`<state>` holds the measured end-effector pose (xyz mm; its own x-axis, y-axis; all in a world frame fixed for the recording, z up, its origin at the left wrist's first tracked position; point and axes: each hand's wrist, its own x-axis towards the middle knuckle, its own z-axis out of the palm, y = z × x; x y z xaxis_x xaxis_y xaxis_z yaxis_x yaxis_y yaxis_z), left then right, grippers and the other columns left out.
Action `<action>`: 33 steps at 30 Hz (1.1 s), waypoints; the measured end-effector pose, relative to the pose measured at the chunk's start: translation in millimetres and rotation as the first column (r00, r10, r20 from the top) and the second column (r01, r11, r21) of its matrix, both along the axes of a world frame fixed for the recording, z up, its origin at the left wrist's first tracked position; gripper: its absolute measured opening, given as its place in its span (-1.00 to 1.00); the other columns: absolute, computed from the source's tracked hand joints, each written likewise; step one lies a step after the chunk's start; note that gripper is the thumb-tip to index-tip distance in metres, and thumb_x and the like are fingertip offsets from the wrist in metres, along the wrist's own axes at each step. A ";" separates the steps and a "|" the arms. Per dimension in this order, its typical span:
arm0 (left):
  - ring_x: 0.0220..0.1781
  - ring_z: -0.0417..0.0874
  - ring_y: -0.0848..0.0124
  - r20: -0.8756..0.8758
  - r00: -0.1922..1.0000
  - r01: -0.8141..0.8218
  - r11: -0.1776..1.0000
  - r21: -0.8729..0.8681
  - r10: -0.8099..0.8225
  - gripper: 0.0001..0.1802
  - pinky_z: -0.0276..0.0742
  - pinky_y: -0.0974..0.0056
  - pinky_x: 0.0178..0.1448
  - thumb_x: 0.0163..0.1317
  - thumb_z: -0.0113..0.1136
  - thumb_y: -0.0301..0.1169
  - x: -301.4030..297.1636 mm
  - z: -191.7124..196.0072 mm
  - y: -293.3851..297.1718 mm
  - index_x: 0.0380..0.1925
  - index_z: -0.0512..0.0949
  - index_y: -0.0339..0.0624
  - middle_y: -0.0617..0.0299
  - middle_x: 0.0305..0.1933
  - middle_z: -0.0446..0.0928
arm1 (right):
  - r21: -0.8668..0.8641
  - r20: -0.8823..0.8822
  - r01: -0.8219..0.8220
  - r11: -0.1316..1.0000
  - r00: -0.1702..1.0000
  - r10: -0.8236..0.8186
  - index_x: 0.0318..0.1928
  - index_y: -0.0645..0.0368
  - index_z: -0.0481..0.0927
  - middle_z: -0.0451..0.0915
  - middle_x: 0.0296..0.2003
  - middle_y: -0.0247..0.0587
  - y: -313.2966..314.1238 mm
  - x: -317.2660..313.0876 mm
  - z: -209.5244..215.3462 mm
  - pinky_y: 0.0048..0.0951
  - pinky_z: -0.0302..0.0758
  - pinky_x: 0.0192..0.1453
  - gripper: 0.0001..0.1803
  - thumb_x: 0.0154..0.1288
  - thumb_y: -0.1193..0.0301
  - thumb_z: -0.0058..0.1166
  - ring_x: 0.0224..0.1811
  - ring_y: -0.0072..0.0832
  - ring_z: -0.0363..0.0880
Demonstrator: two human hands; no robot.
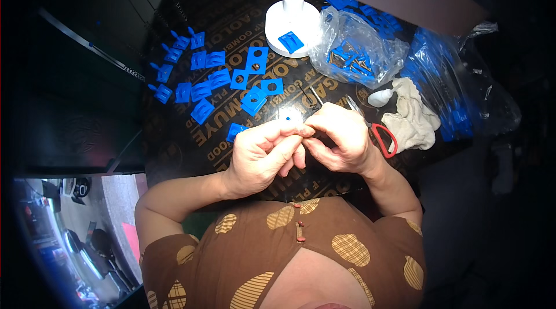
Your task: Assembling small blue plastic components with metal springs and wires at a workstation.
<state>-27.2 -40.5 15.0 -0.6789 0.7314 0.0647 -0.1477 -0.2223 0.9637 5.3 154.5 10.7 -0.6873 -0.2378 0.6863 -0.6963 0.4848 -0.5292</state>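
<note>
Table: dark board (200, 14) w/ gold print; bench for the lot, all w/in reach.
Big bag: see-through plastic bag (440, 83), blue pcs inside, far R; prob. stock, parked off the work spot.
Small bag: crumpled see-through bag (330, 25), more pcs inside, nearer; prob. for quick picking.
Lamp: white round base (277, 28), brightly lit, beyond hands; one blue pc (291, 42) lies on it.
Cloth: pale cloth (410, 121), poss. glove, R of hands, set aside.
L hand: left hand (252, 155), thumb + index pressed tog., tips aimed R.
R hand: right hand (341, 138), thumb + index likewise, tips aimed L, meeting L hand's. Both seem to pinch one small part, prob. two-handed for fine control.
Scissors: red handle (385, 140) beside R forearm, handy for R hand.
Blue rows: tabbed pcs (201, 111) L of centre, spread apart, prob. for easy count; outer ones' tips point up-L.
Holed pcs: flat blue plates (256, 60) nearer centre; top one's long axis runs away from wearer, slight R lean.
Small part: btwn fingertips, mid-front of chest; mostly hidden, axis + heading can't tell.
Blue dot: tiny blue dot (288, 118) just past L fingers; can't tell if joined to small part.
</note>
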 end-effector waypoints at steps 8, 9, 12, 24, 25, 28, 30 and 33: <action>-0.58 0.49 0.58 -0.053 0.999 -0.003 1.000 -0.016 0.002 -0.77 0.38 0.55 -0.51 0.41 -0.10 -0.55 -0.9 -0.6 -1.3 -0.06 0.50 -0.43 0.07 -0.46 0.58 | -0.042 0.023 -0.016 0.999 1.000 0.017 -0.24 0.38 0.55 0.57 -0.47 -0.08 1.7 3.5 3.1 -0.36 0.51 -0.44 -0.66 -0.12 0.62 0.29 -0.51 -0.25 0.58; -0.59 0.48 0.59 -0.066 0.998 -0.001 1.000 -0.015 0.000 -0.78 0.38 0.55 -0.51 0.41 -0.10 -0.55 -0.8 -1.2 -1.2 -0.08 0.50 -0.43 0.08 -0.46 0.59 | -0.041 0.022 -0.018 0.999 1.000 0.019 -0.24 0.37 0.55 0.57 -0.47 -0.08 2.3 3.7 2.8 -0.36 0.51 -0.44 -0.66 -0.12 0.62 0.29 -0.51 -0.25 0.58; -0.61 0.46 0.61 -0.091 0.996 0.003 0.999 -0.043 -0.007 -0.79 0.37 0.56 -0.52 0.41 -0.11 -0.54 -0.7 -0.4 -1.4 -0.11 0.49 -0.41 0.09 -0.46 0.59 | -0.041 0.020 -0.026 0.999 0.999 0.027 -0.25 0.37 0.55 0.57 -0.47 -0.08 2.4 3.9 4.4 -0.36 0.50 -0.45 -0.67 -0.12 0.62 0.29 -0.52 -0.25 0.58; -0.65 0.51 0.62 -0.629 0.763 -0.217 0.976 -0.032 0.149 -0.84 0.41 0.51 -0.58 0.31 -0.04 -0.65 -1.2 -10.7 3.0 -0.17 0.51 -0.44 0.16 -0.52 0.61 | -0.101 -0.004 0.005 0.995 1.000 -0.006 -0.33 0.26 0.54 0.55 -0.42 -0.12 -6.9 3.0 1.1 -0.35 0.47 -0.38 -0.72 -0.14 0.68 0.27 -0.41 -0.25 0.53; -0.64 0.54 0.60 -0.681 0.710 -0.252 0.968 -0.007 0.180 -0.85 0.43 0.50 -0.58 0.28 -0.02 -0.67 -1.1 -11.0 3.7 -0.20 0.52 -0.45 0.16 -0.53 0.61 | -0.097 -0.008 -0.003 0.995 1.000 0.002 -0.33 0.27 0.54 0.55 -0.42 -0.12 -7.2 2.9 1.0 -0.35 0.47 -0.37 -0.72 -0.14 0.68 0.28 -0.41 -0.25 0.53; -0.60 0.63 0.31 -0.740 0.643 -0.292 0.956 0.002 0.198 -0.86 0.51 0.33 -0.53 0.12 0.11 -0.72 -1.2 -7.5 5.3 -0.29 0.53 -0.41 0.09 -0.56 0.57 | -0.088 -0.020 -0.003 0.996 1.000 0.001 -0.32 0.27 0.53 0.54 -0.43 -0.13 -8.7 3.1 1.0 -0.35 0.47 -0.37 -0.71 -0.13 0.67 0.28 -0.42 -0.24 0.53; -0.61 0.63 0.29 -0.770 0.600 -0.300 0.953 0.038 0.219 -0.85 0.51 0.32 -0.53 0.09 0.12 -0.73 -2.3 -12.9 6.2 -0.29 0.53 -0.42 0.08 -0.56 0.56 | -0.073 -0.032 -0.004 0.997 0.999 0.001 -0.32 0.27 0.53 0.54 -0.43 -0.13 -8.7 3.1 1.6 -0.34 0.46 -0.37 -0.71 -0.13 0.67 0.29 -0.43 -0.23 0.52; -0.59 0.65 0.31 -0.824 0.518 -0.302 0.950 0.074 0.229 -0.84 0.54 0.35 -0.50 0.09 0.09 -0.74 -5.7 -12.2 6.6 -0.29 0.54 -0.46 0.08 -0.55 0.58 | -0.038 -0.047 0.001 0.999 0.999 -0.003 -0.32 0.27 0.53 0.53 -0.43 -0.13 -8.2 2.9 1.5 -0.34 0.46 -0.37 -0.70 -0.14 0.67 0.30 -0.44 -0.23 0.52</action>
<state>-32.9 -33.9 2.8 -0.5206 0.5535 0.6501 0.7621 -0.0421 0.6461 8.2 146.3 12.2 -0.6548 -0.2097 0.7262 -0.7198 0.4663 -0.5143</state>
